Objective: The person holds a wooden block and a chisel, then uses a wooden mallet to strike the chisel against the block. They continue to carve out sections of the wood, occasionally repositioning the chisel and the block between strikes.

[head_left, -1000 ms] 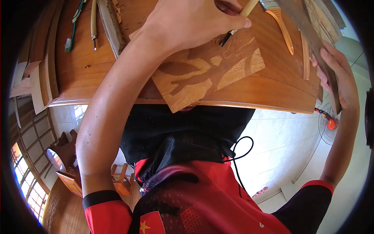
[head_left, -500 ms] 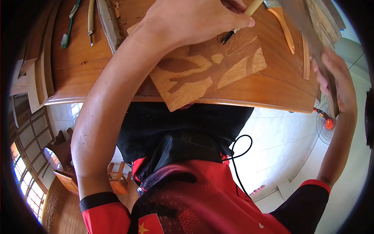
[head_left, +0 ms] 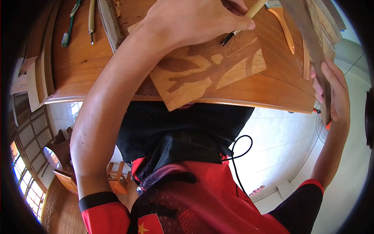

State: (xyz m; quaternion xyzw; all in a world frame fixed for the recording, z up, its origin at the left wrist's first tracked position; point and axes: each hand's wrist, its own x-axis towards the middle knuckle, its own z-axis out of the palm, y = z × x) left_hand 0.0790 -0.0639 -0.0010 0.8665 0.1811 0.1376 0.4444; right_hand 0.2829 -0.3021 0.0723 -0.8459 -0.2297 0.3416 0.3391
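Observation:
My left hand is closed on a carving chisel with a pale round wooden handle and a dark metal blade. The blade's tip points down at a carved wooden panel, which has pale and darker brown shapes cut in it. One corner of this panel juts past the table's front edge. At the right, my right hand wraps round a long grey-brown wooden bar, held tilted, its far end running out of the top of the view.
On the wooden table lie a green toothbrush, a second chisel, a rough wooden strip and a flat paintbrush. Wood strips line the left side. A fan stands beyond the right edge.
My right hand and the wooden bar have moved slightly down and to the left. The left hand, chisel and panel look almost unmoved.

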